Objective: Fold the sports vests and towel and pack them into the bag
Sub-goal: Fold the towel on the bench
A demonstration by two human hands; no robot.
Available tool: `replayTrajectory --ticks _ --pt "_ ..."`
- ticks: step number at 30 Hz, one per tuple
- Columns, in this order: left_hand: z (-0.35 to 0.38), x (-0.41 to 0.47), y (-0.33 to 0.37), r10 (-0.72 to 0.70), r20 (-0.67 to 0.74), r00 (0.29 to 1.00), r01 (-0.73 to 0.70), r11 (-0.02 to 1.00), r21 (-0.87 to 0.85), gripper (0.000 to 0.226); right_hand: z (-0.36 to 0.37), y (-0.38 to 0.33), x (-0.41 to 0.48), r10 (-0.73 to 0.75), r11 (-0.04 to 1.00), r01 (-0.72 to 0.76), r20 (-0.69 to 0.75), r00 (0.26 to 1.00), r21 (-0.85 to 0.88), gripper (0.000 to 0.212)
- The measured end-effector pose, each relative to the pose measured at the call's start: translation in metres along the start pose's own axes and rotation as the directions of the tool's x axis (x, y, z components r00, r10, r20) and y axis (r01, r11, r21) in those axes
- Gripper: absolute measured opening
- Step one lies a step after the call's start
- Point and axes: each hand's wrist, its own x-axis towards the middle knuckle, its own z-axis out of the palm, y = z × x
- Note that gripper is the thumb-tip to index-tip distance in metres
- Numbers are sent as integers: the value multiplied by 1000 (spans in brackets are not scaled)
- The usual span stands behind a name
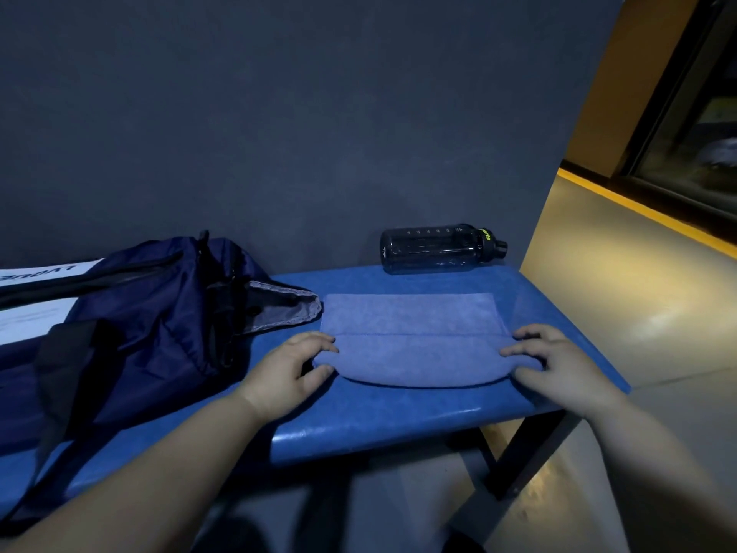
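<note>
Towel (414, 353): lay part-folded on the bench (379, 417), just right of the bag (159, 313), whose mouth gaped toward it.
Left grip (287, 373): pinched the towel's left end, thumb at the near edge and fingers over the top.
Right grip (558, 365): held the right end the same way, fingers curled over it.
Vests: none showed; whether they were in the bag could not be told.
Risk: the soft middle sagged between the two ends, so an uneven pull would likely skew the fold or spill it open.
Risk: the right end sat near the bench corner, so a slack hold could probably let it slide off.
Bottle (434, 249): lay on its side by the wall, with scale marks and yellow-green lettering on its neck, too small to read.
Paper (36, 317): upside-down capitals beside the bag, cut off and not surely legible.
</note>
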Motion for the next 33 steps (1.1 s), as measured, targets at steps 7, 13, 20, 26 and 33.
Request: replayTrajectory --ticks 7,13,20,26,33 --pt "-8 -3 22 -96 -144 985 44 944 -326 40 -11 -11 -4 21 946 31 -156 987 322 24" --pt "-18 6 40 -343 19 939 297 780 -550 28 -10 -22 1 147 845 -7 -219 965 535 35" --pt "-12 28 31 -608 89 789 524 589 -615 70 18 -30 25 296 944 -228 -302 906 241 37" --pt "-2 30 33 -492 -131 861 451 856 -253 53 21 -32 32 337 931 -286 -236 911 226 65" --pt "9 23 50 -337 -263 904 384 911 151 53 23 -31 28 281 947 -320 -406 869 -30 61"
